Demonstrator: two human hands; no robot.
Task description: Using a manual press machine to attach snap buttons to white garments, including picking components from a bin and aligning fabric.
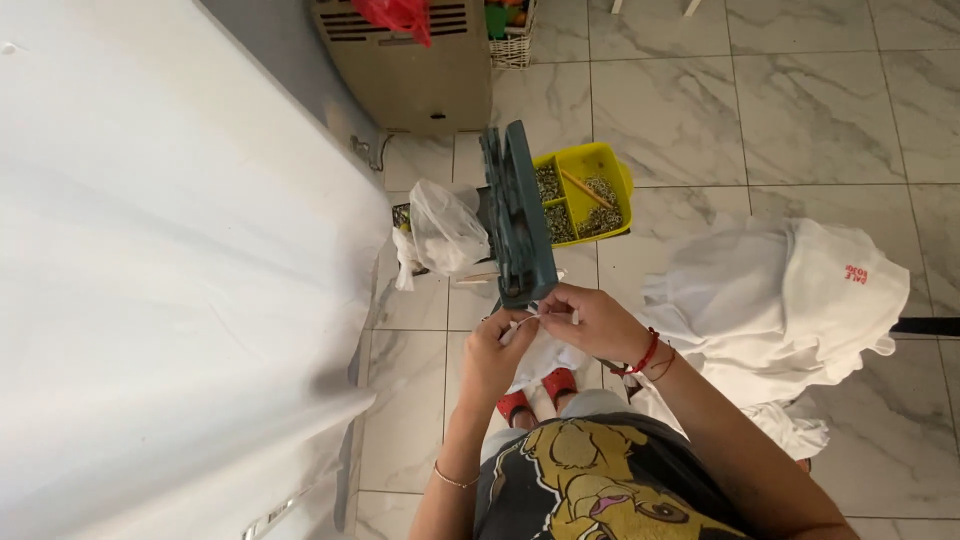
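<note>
White cloth (545, 355) is pinched between both hands, just below the dark green case (515, 215) that stands open on the floor. Head view: left hand (497, 350) and right hand (590, 318) meet fingertip to fingertip, each closed narrowly on the cloth's edge and a thin white thread or strip; which, I cannot tell. Right of the case sits a yellow tray (590, 190) of small parts, and further right a white heap (775, 300). Work looks midway; wrists bent inward, elbows tucked.
</note>
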